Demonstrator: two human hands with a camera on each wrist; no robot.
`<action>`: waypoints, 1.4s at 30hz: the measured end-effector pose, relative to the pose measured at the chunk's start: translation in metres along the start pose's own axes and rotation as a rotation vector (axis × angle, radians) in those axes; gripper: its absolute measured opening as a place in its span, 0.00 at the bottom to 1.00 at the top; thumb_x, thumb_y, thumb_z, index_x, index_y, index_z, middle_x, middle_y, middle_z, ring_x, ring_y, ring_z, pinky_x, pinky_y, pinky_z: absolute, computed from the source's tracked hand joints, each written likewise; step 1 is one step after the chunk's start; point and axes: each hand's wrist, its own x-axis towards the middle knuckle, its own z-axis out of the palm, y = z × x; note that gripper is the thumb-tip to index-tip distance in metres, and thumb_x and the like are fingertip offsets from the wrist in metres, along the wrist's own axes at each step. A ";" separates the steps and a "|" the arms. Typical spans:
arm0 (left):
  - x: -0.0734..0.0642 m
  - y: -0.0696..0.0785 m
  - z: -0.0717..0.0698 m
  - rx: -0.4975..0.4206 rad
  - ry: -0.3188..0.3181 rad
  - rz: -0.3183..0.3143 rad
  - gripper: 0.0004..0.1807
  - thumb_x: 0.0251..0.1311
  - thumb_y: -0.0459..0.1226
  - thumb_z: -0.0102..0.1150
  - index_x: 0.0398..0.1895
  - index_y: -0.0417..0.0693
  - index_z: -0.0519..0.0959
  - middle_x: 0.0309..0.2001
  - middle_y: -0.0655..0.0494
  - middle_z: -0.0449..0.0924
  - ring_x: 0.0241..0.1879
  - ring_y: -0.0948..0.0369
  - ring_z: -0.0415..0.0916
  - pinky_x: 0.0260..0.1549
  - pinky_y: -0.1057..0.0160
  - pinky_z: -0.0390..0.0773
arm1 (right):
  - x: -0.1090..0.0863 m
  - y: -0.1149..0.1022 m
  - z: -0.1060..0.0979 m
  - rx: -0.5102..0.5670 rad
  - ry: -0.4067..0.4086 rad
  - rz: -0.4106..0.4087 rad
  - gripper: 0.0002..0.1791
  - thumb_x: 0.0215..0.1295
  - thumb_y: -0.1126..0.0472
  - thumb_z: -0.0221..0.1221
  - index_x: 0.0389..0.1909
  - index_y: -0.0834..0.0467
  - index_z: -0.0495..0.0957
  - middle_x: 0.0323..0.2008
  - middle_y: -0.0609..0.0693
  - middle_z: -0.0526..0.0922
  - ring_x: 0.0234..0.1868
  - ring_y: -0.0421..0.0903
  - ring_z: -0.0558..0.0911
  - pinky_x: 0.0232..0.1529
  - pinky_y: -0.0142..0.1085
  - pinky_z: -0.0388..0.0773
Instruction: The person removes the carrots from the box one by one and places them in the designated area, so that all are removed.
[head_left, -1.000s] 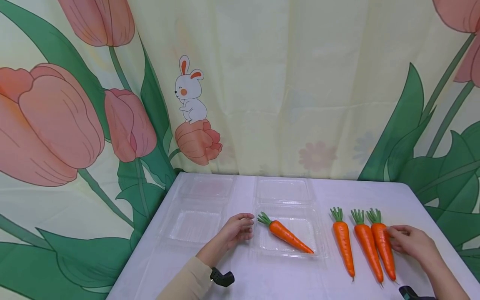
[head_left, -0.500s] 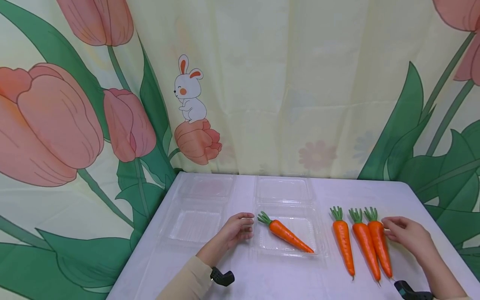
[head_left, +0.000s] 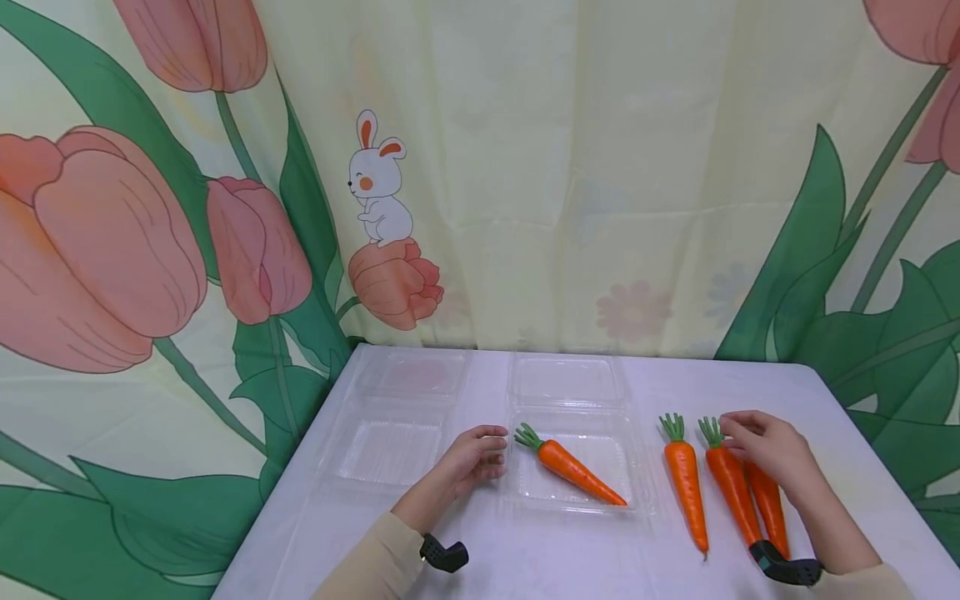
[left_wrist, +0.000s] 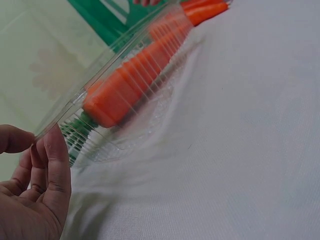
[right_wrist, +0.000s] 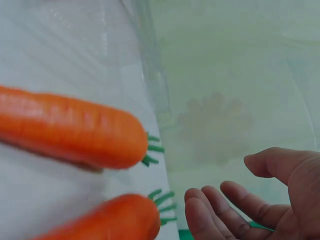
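Observation:
In the head view a clear plastic clamshell box [head_left: 573, 502] lies unfolded, with one orange carrot [head_left: 577, 475] slanting across its base. My left hand [head_left: 474, 460] is at the box's left side; in the left wrist view its thumb and fingers pinch the rim of the box [left_wrist: 75, 102]. On the right, three carrots lie side by side: a left carrot [head_left: 686, 492], a middle carrot [head_left: 731, 492] and a right carrot [head_left: 767, 504]. My right hand [head_left: 772, 450] hovers over the right carrot's leafy end, hiding it. Its thumb and fingers stand apart, holding nothing, in the right wrist view.
Another clear clamshell box [head_left: 393, 450] lies unfolded on the left of the white table [head_left: 555, 558]. A curtain [head_left: 525, 208] with printed tulips and a rabbit hangs behind the table's far edge.
My right hand has moved left and away from the right carrot's side to over its top. Before that, the middle and right carrots shifted slightly left. My left hand stays put.

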 end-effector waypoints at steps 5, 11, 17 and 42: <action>0.001 0.000 -0.001 0.004 0.001 -0.005 0.15 0.68 0.33 0.60 0.57 0.41 0.78 0.35 0.55 0.78 0.29 0.63 0.77 0.29 0.67 0.85 | 0.001 -0.025 0.015 0.029 0.002 -0.024 0.41 0.78 0.39 0.51 0.70 0.73 0.63 0.63 0.77 0.72 0.55 0.64 0.84 0.53 0.51 0.85; 0.001 0.000 0.000 0.014 -0.001 0.001 0.16 0.68 0.34 0.62 0.57 0.40 0.78 0.36 0.56 0.77 0.29 0.63 0.77 0.29 0.68 0.85 | 0.005 -0.054 0.034 0.005 0.001 -0.072 0.38 0.77 0.39 0.53 0.68 0.70 0.67 0.60 0.73 0.77 0.52 0.61 0.86 0.56 0.55 0.83; 0.002 -0.001 0.001 0.011 -0.001 -0.010 0.16 0.68 0.33 0.61 0.57 0.40 0.78 0.36 0.56 0.78 0.30 0.63 0.77 0.29 0.68 0.84 | 0.010 -0.079 0.052 0.006 -0.022 -0.117 0.34 0.77 0.43 0.54 0.66 0.68 0.70 0.58 0.71 0.78 0.52 0.61 0.86 0.56 0.54 0.83; 0.005 -0.001 0.000 0.018 0.013 -0.006 0.15 0.68 0.35 0.62 0.56 0.42 0.79 0.35 0.55 0.77 0.30 0.62 0.77 0.29 0.68 0.85 | 0.017 -0.100 0.128 -0.021 -0.152 -0.177 0.26 0.69 0.52 0.65 0.60 0.65 0.76 0.49 0.60 0.85 0.43 0.52 0.85 0.46 0.45 0.87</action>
